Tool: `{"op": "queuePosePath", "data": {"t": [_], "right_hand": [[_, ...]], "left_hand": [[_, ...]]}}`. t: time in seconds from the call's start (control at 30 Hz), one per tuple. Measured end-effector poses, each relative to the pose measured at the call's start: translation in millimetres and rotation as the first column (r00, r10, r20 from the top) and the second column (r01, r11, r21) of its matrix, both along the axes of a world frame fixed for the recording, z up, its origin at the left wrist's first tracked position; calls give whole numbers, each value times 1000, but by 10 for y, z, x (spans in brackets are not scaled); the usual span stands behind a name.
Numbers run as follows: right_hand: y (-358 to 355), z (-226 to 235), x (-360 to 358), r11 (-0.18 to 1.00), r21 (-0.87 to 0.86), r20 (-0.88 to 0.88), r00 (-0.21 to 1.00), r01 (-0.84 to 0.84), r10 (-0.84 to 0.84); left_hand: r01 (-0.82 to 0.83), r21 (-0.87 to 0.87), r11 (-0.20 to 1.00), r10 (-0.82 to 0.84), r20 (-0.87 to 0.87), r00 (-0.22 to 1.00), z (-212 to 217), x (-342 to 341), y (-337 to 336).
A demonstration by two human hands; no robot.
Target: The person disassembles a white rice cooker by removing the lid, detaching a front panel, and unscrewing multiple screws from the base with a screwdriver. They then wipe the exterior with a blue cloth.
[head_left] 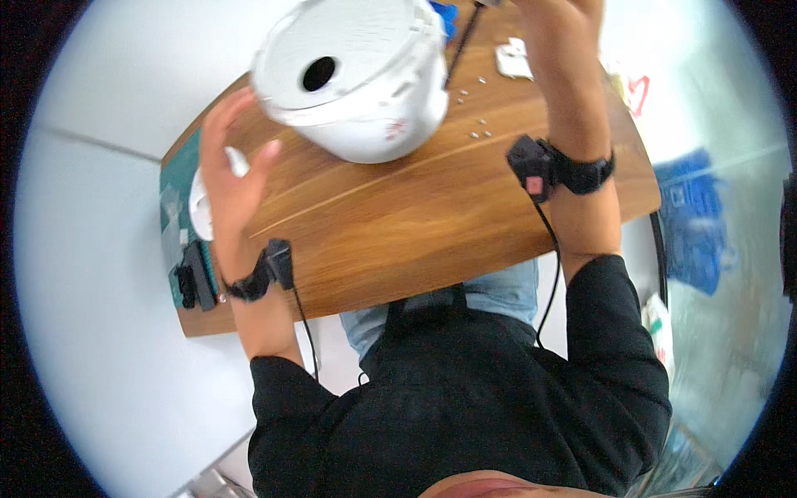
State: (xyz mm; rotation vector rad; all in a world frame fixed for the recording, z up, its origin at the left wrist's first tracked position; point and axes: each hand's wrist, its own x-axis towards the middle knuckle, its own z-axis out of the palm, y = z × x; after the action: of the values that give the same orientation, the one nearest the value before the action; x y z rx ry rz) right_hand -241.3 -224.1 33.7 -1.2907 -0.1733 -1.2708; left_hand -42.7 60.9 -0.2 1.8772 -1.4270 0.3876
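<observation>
A white rounded appliance housing [374,124] stands tilted at the far side of the table, its flat ribbed face with a round dark hole turned up. My left hand [231,166] is open at its left, thumb and fingers apart, the fingertips close to the rim; whether they touch it I cannot tell. At the top edge, my right hand [564,17] is partly cut off and its fingers are mostly out of view. It appears closed on a screwdriver [465,46], whose dark thin shaft slants down to the housing's right side.
Several small screws [475,134] lie loose right of the housing. Beyond them is a small white part [513,60]. At the left, a white curved piece [199,207] and black tools [196,274] rest on a green mat [170,220]. A blue bag [693,216] is off the table's right side.
</observation>
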Motion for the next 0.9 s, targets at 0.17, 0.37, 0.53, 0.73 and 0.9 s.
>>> {"op": "queuePosePath", "data": {"t": [0.17, 0.37, 0.53, 0.73, 0.9], "right_hand": [[-18, -99, -5, 998, -43, -42, 998, -47, 45], [60, -141, -51, 983, -178, -91, 994, 40, -57], [110, -79, 81, 986, -157, 43, 997, -49, 57], [507, 100, 254, 993, 117, 84, 996, -9, -1], [650, 144, 446, 992, 125, 167, 986, -11, -10]], "left_hand": [[40, 21, 999, -42, 76, 996, -178, 257, -213], [64, -74, 995, -63, 16, 998, -250, 185, -315], [36, -126, 991, -18, 137, 990, -253, 46, -395], [61, -265, 962, 2, 231, 973, -258, -281, -582], [41, -238, 970, 16, 232, 973, -160, -411, -705]]}}
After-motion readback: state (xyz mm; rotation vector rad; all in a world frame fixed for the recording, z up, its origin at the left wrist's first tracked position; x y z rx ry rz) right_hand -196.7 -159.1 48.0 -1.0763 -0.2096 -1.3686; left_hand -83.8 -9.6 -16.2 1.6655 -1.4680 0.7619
